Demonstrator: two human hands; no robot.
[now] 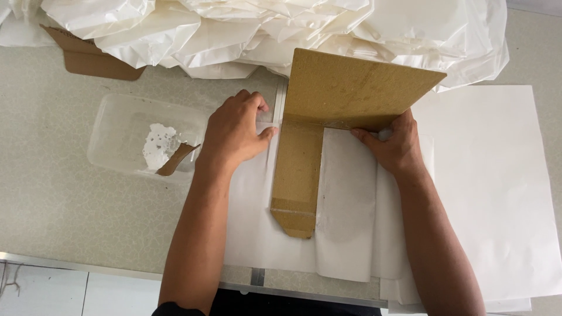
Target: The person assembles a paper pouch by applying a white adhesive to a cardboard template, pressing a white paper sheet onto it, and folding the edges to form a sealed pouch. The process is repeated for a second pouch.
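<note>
Cardboard template (328,111), L-shaped and stiff, lies on thin white paper (351,193) on the tabletop (58,193). Right hand (395,143) pinches its raised panel's lower edge; left hand (234,131) presses flat, fingers together, on the paper beside it. The paper looks light and easily creased. Plastic tray (117,131) at left.

A packing workshop, judging by heaped white paper bags (263,29) (cardboard template (339,105) too) on a worktable (58,193).
</note>
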